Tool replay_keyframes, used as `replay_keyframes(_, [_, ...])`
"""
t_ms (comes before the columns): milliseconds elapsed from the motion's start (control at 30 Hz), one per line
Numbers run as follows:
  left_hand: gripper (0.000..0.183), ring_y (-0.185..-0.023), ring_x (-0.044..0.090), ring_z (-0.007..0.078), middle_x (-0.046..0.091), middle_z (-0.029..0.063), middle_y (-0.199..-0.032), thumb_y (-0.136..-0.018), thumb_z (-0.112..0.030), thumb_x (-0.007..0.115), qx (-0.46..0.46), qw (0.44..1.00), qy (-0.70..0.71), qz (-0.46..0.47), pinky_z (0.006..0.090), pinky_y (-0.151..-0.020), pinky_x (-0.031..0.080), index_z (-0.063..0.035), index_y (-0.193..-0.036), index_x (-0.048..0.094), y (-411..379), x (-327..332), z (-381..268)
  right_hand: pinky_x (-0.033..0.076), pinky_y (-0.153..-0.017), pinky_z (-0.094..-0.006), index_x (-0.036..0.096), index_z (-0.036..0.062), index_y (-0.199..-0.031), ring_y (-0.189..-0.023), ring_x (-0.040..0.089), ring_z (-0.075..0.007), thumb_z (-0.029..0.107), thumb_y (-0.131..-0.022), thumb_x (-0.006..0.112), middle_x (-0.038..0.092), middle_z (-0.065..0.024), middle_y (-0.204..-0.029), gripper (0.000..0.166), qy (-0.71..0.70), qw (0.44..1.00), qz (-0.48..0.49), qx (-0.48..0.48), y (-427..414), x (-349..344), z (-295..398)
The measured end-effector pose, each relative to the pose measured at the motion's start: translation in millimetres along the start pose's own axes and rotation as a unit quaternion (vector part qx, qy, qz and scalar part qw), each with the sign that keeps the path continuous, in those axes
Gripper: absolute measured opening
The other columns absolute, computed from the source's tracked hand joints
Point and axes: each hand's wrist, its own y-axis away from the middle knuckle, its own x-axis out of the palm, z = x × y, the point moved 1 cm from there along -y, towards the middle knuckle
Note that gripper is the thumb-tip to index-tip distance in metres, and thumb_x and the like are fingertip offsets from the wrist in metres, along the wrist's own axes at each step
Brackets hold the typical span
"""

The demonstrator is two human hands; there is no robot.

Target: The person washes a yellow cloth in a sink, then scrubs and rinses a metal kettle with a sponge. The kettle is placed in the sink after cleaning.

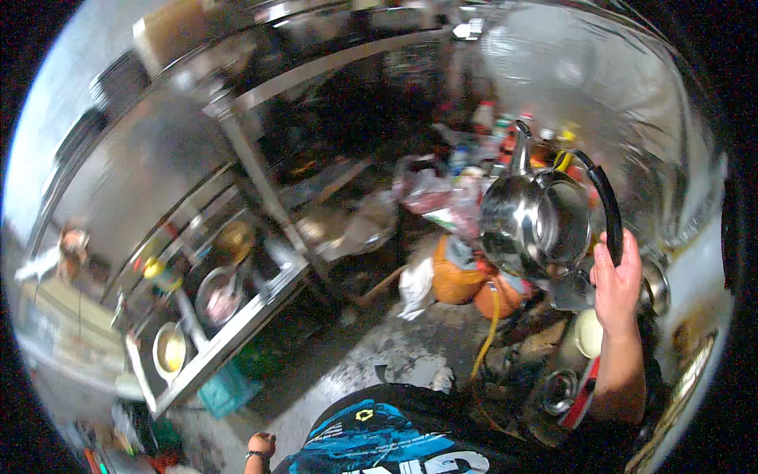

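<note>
A shiny metal kettle [512, 219] hangs from my right hand [619, 284], whose fingers are closed around its black curved handle [609, 201]. The kettle is tilted, its spout towards the top of the view, and its round metal lid or opening faces right. Behind it stand bottles with red and yellow caps [568, 135]. My left hand [262, 444] is low near my body, loosely curled, a dark band at its wrist; nothing shows in it. Orange round objects [459, 278] lie below the kettle.
At left, a metal-framed rack [237, 332] holds a bowl with yellow contents [172, 352] and another bowl [219, 296]. A teal container [228, 385] is beneath. Plastic bags [432, 189] lie centre right. A yellow hose [488, 338] runs down near a pale bowl [588, 335] by my right forearm.
</note>
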Motion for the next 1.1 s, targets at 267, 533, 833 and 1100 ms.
replay_keyframes(267, [0.035, -0.054, 0.061, 0.0182, 0.066, 0.0081, -0.064, -0.086, -0.037, 0.059, -0.173, 0.949, 0.264, 0.011, 0.0347, -0.056, 0.05, -0.005, -0.073, 0.066, 119.1, 21.2, 176.0, 0.038, -0.048, -0.0194, 0.049, 0.0043, -0.118, -0.059, 0.045, -0.0034, 0.009, -0.092, 0.061, 0.056, 0.0008, -0.092, 0.029, -0.153, 0.931, 0.331, 0.023, 110.8, 253.1, 63.6])
replay_keyframes(533, [0.02, -0.055, 0.052, 0.0088, 0.059, 0.0015, -0.069, -0.094, -0.023, 0.061, -0.183, 0.709, 0.659, -0.174, 0.025, -0.051, 0.043, -0.0032, -0.097, 0.062, 147.0, -58.7, 146.8, 0.037, -0.048, -0.0192, 0.056, 0.0056, -0.108, -0.056, 0.044, -0.0018, 0.006, -0.091, 0.062, 0.057, 0.0041, -0.083, 0.018, -0.214, 0.756, 0.618, 0.021, 252.1, 498.0, 126.8])
replay_keyframes(833, [0.025, -0.081, 0.059, 0.0108, 0.064, 0.0042, -0.091, -0.09, -0.016, 0.065, -0.067, 0.772, 0.567, -0.281, 0.0257, -0.07, 0.048, -0.0036, -0.111, 0.061, 109.1, -217.3, 126.8, 0.035, -0.05, -0.0208, 0.06, 0.0075, -0.101, -0.057, 0.042, -0.0031, 0.034, -0.097, 0.056, 0.05, 0.0067, -0.068, 0.027, -0.208, 0.579, 0.784, 0.082, 369.5, 699.2, 156.7])
replay_keyframes(1100, [0.063, -0.11, 0.054, 0.0327, 0.057, 0.0124, -0.119, -0.067, -0.008, 0.073, 0.008, 0.882, -0.005, -0.471, 0.0438, -0.093, 0.044, -0.0083, -0.127, 0.054, 22.4, -372.8, 132.4, 0.052, -0.066, -0.0468, 0.068, 0.0075, -0.085, -0.072, 0.065, -0.0381, 0.039, -0.088, 0.058, 0.066, -0.0179, -0.077, 0.034, -0.225, 0.494, 0.766, -0.344, 531.1, 791.1, 219.2])
